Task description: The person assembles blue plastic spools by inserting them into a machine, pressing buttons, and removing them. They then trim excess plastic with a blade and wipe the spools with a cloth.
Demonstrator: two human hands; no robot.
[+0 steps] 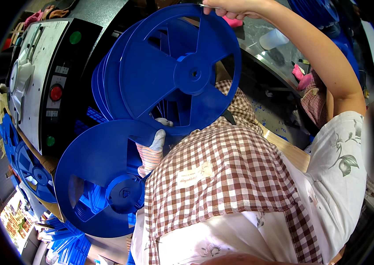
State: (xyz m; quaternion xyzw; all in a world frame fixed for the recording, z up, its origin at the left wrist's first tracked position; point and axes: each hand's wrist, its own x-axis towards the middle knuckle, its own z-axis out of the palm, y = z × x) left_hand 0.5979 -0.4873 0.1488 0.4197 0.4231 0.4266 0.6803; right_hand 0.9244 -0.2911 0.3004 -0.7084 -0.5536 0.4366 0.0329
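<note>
A round blue plastic reel flange [149, 75], with wide cut-outs and a hub, stands tilted in front of me, and more blue flanges are stacked behind it. At its top rim my right hand [231, 8], bare, pinches a thin metal blade [211, 6] against the edge. My left hand [151, 152], in a striped knit glove with a grey thumb, grips a second blue flange [94, 145] at its cut-out, below and left of the first. Part of that hand's fingers is hidden behind the flange.
On the left stands a machine with a black panel and a red button [56, 92]. More blue reels [32, 168] lie at far left. A white cup [274, 39] stands on the metal bench. A co-worker's pink-gloved hand [302, 78] is at the right.
</note>
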